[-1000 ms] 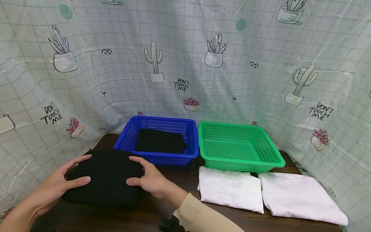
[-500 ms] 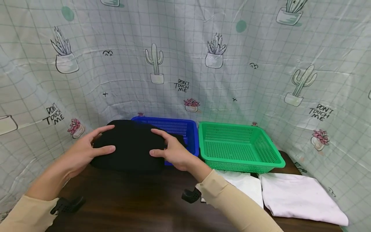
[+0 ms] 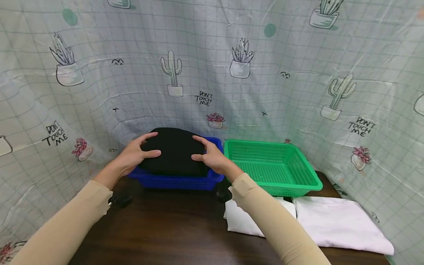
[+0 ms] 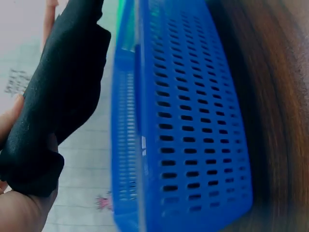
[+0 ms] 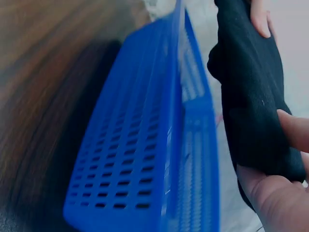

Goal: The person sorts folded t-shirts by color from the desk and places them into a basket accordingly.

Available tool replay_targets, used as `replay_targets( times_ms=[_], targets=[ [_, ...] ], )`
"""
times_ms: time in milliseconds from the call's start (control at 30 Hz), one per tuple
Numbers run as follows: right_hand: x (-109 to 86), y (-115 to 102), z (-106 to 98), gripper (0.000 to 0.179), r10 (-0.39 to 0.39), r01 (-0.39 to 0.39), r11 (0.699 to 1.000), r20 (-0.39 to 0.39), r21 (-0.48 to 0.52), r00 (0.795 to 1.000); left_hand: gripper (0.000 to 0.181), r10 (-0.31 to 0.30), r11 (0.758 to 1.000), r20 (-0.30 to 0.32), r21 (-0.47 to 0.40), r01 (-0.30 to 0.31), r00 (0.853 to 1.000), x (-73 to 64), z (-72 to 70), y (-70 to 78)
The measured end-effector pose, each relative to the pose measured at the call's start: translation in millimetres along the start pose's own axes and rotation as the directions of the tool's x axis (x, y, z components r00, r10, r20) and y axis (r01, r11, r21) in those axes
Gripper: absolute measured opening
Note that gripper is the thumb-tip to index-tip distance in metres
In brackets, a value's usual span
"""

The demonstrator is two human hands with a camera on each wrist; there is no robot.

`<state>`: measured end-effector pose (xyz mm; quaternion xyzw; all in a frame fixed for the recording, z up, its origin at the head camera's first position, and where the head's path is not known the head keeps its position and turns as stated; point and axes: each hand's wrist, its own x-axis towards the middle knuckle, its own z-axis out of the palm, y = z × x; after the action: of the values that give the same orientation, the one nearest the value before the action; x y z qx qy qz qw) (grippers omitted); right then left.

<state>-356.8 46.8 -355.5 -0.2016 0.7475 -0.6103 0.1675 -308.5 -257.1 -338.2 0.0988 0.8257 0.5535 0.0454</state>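
Both hands hold a folded black garment (image 3: pixel 173 152) by its two ends, over the blue plastic basket (image 3: pixel 179 183). My left hand (image 3: pixel 133 154) grips the left end, thumb on top and fingers around the edge. At the opposite end, my right hand (image 3: pixel 214 157) pinches the fabric the same way. The wrist views show the cloth (image 4: pixel 63 82) above the level of the basket rim (image 5: pixel 173 96). In the head view it hides most of the basket's inside, along with what lies there.
Right of the blue basket stands a green basket (image 3: pixel 258 169). Two folded white garments, one nearer the middle (image 3: pixel 243 219) and one at the far right (image 3: pixel 341 222), lie in front of it on the dark wooden table (image 3: pixel 165 224). A patterned curtain (image 3: pixel 142 81) hangs behind.
Both hands have carried the black garment from the table's left front, forward and right, to over the blue basket. The black cloth seen inside the basket earlier is now covered.
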Motion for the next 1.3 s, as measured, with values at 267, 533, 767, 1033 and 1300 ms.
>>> replay_targets(
  times_ms=[267,533,767,1033,1300],
  targets=[
    [23.1,30,-10,0.075,0.028,-0.028,1.000,-0.066,0.002,0.997,0.082,-0.024,0.999,-0.020,0.029,0.025,1.000,37.0,13.6,-25.0],
    [36.0,50,-9,0.075,0.066,-0.071,0.997,-0.130,-0.027,0.989,0.082,-0.058,0.998,-0.014,0.017,0.059,0.998,58.4,24.0,-46.7],
    [44.5,62,-6,0.072,0.085,-0.099,0.993,-0.199,-0.060,0.976,0.083,-0.086,0.996,-0.017,0.034,0.087,0.996,71.7,31.5,-57.8],
    [51.7,67,5,0.069,0.047,-0.105,0.971,-0.260,-0.213,0.964,0.080,-0.123,0.987,-0.043,0.102,0.127,0.991,75.1,31.1,-67.2],
    [50.1,73,8,0.067,0.080,-0.166,0.936,-0.272,-0.310,0.959,0.079,-0.184,0.973,0.006,0.146,0.181,0.983,83.2,34.4,-82.5]
  ],
)
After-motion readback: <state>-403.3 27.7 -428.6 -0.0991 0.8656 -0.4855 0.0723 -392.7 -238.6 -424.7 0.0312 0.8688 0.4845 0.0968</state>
